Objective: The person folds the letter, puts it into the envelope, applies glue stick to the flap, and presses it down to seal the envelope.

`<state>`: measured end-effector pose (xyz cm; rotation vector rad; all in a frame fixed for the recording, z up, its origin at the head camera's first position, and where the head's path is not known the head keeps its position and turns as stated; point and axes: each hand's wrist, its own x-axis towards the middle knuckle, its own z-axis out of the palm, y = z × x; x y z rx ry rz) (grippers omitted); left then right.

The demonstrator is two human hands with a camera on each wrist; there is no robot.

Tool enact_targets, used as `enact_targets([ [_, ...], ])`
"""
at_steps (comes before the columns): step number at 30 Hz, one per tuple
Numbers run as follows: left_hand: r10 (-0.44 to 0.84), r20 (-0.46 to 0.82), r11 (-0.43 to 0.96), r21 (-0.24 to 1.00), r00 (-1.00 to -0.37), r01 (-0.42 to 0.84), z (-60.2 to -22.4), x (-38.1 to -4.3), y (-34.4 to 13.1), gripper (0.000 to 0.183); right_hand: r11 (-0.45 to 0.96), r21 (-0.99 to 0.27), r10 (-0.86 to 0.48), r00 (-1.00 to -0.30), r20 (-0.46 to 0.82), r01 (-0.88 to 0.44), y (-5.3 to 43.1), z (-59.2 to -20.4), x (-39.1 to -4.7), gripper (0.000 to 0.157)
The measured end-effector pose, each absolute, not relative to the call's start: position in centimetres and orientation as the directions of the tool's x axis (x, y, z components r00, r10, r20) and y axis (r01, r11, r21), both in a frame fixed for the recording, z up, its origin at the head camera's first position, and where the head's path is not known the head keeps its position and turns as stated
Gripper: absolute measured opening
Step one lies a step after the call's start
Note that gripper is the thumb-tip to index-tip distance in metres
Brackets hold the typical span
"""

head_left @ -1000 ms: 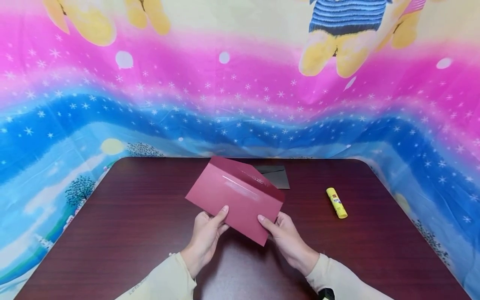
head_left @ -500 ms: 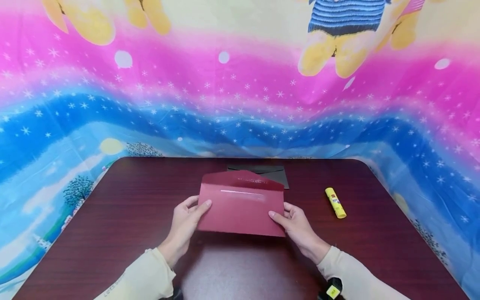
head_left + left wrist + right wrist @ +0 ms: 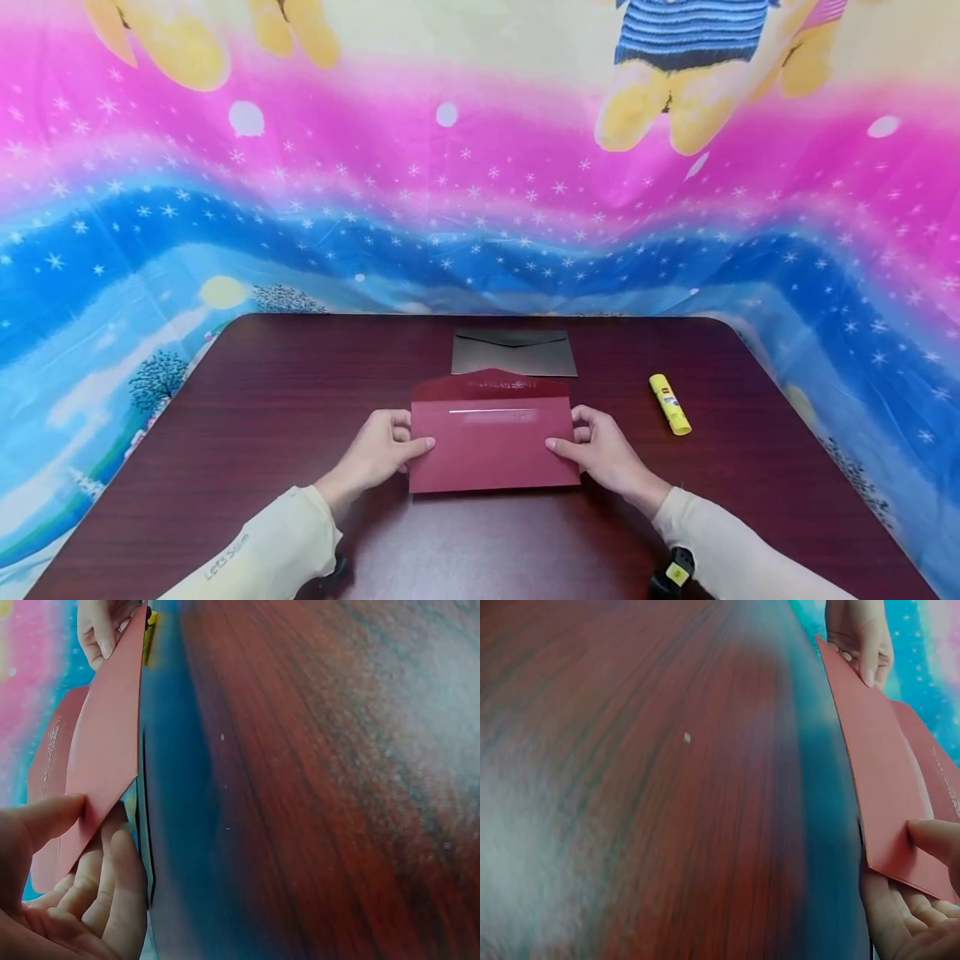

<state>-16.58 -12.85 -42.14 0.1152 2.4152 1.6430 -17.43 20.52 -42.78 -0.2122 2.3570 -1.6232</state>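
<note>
A dark red envelope (image 3: 491,454) is held level between my two hands, close over the table, its flap (image 3: 510,386) raised at the far side. My left hand (image 3: 378,450) pinches its left end, thumb on top and fingers underneath. At the right end my right hand (image 3: 603,450) grips it the same way. In the left wrist view the envelope (image 3: 109,742) stands clear of the tabletop, fingers curled below it. The right wrist view shows the thumb pressing the red envelope (image 3: 885,772) near its corner.
Just beyond the red envelope lies a grey-brown envelope (image 3: 513,354) with its flap folded down. A yellow glue stick (image 3: 670,405) lies on the dark wooden table (image 3: 187,467) to the right. A patterned cloth (image 3: 480,183) hangs behind the table.
The red envelope has turned from a tilted position to level and come down and nearer, uncovering the grey-brown envelope. My left hand moved from its lower edge to its left end.
</note>
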Motion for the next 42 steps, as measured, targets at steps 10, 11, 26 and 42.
enact_targets([
  [10,0.116,-0.195,0.512,0.852,-0.974,-0.11,-43.03,-16.91,-12.32,0.017,0.487,-0.873,-0.265,-0.953,-0.146,-0.001,20.82,-43.42,-17.42,0.035],
  [11,0.112,-0.198,0.516,0.849,-0.974,-0.114,-43.04,-16.89,-12.27,0.017,0.5,-0.866,-0.263,-0.954,-0.145,-0.006,20.84,-43.47,-17.39,0.035],
  [26,0.053,-0.191,0.743,0.664,-0.98,-0.089,-42.76,-16.79,-12.05,0.032,0.749,-0.661,-0.177,-0.976,-0.124,-0.052,21.01,-43.4,-17.63,0.028],
  [42,0.09,-0.117,0.915,0.401,-0.989,0.036,-42.76,-16.98,-11.88,0.043,0.885,-0.46,-0.169,-0.969,-0.179,-0.069,20.78,-43.36,-18.11,0.042],
])
